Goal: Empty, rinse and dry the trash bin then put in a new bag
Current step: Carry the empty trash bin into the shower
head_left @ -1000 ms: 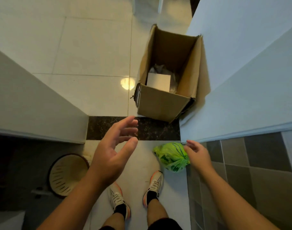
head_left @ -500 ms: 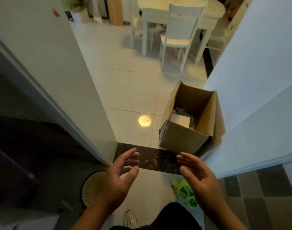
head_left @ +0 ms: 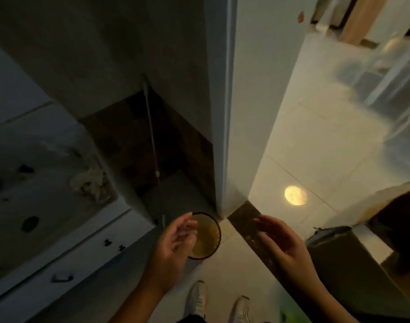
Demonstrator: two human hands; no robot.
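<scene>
Tiled floor [head_left: 315,145], round bin [head_left: 206,238], cardboard box [head_left: 339,259]

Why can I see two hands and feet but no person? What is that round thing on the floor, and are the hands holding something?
The camera sits on the person's head and looks down, so you see only their own arms and shoes. The left hand and the right hand are both open, with relaxed fingers, and hold nothing. The round thing is a small trash bin seen from above, standing on the floor just past the left hand, near the corner of a white wall. The bright spot is a lamp shining back off the floor tiles. At the right edge is a cardboard box, blurry because the head is turning.
</scene>
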